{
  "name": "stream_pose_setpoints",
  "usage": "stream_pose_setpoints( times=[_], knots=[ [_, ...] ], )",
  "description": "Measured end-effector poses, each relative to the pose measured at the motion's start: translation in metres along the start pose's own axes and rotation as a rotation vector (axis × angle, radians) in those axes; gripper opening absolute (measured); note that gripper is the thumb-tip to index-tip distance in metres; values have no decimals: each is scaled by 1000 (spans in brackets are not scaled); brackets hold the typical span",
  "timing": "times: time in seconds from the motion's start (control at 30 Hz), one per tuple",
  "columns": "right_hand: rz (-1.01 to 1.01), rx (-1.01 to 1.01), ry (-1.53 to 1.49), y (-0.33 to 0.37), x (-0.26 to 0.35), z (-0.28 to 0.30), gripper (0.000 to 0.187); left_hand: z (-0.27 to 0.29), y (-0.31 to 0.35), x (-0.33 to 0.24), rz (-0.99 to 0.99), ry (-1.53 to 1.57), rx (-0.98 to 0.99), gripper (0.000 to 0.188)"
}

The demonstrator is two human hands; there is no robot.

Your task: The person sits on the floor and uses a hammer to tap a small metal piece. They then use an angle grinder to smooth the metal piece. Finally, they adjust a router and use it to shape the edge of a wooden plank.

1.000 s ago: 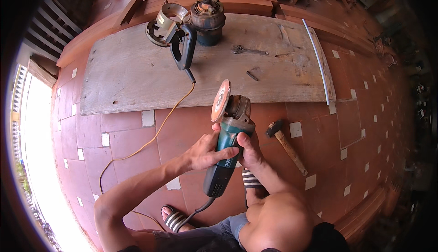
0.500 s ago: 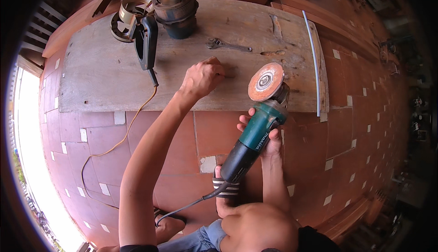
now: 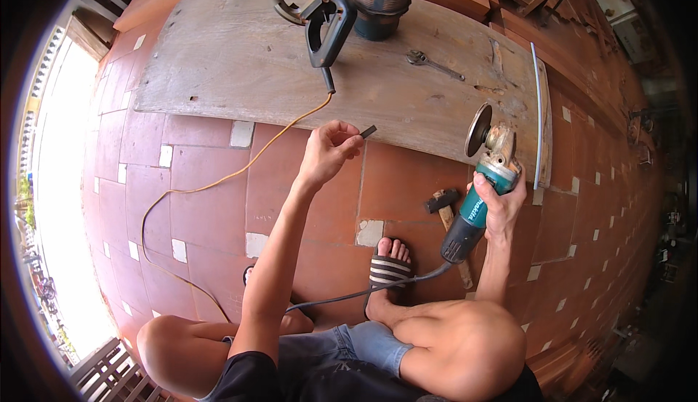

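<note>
In my left hand [image 3: 331, 152], a small dark rectangular piece [image 3: 368, 132] is pinched between thumb and fingers, just off the near edge of the wooden board. My right hand [image 3: 503, 200] grips a green and black angle grinder [image 3: 476, 207] by its body. The grinder's disc [image 3: 478, 130] faces left, above the board's right part, and its dark cord trails down from the rear end. On the board lies an adjustable wrench [image 3: 434, 64], beyond and between my hands.
A cylindrical machine part [image 3: 380, 2] and a black-handled power tool [image 3: 333, 32] with a yellow cord [image 3: 251, 160] stand on the wooden board [image 3: 218, 60]. A pale rod [image 3: 538, 111] lies along its right end. Below the grinder, a hammer [image 3: 445, 209] lies on the tiled floor.
My left hand has drawn back toward me off the board, and the dark piece now shows. The grinder has swung rightward and turned, its disc now edge-on. The view has shifted.
</note>
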State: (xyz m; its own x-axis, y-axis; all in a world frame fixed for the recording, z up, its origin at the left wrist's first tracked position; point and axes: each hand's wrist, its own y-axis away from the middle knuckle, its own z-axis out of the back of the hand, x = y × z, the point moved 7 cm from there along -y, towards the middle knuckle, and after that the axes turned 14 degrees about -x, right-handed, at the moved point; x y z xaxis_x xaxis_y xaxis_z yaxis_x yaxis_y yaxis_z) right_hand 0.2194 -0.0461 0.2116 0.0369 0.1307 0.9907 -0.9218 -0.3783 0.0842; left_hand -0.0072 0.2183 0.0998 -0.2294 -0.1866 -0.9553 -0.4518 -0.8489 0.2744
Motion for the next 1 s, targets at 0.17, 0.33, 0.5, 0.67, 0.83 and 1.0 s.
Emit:
stream_pose_setpoints(
  times=[0.17, 0.33, 0.5, 0.67, 0.83, 1.0],
  knots=[
    [124, -29, 207, 12, 3, -13, 81, -1, -6, 21, 17, 211, 6, 19],
    [147, 31, 334, 23, 3, -44, 82, 0, -8, 40, 155, 363, 38, 20],
    [272, 111, 588, 27, -2, -75, 84, -1, -7, 65, 305, 544, 70, 20],
    [308, 159, 705, 36, 8, -110, 86, -3, -4, 74, 341, 566, 34, 20],
    [368, 178, 734, 38, 11, -139, 84, -2, -8, 83, 342, 629, 6, 18],
    [447, 213, 816, 33, 10, -155, 85, -4, -8, 88, 357, 643, 15, 16]
  ],
)
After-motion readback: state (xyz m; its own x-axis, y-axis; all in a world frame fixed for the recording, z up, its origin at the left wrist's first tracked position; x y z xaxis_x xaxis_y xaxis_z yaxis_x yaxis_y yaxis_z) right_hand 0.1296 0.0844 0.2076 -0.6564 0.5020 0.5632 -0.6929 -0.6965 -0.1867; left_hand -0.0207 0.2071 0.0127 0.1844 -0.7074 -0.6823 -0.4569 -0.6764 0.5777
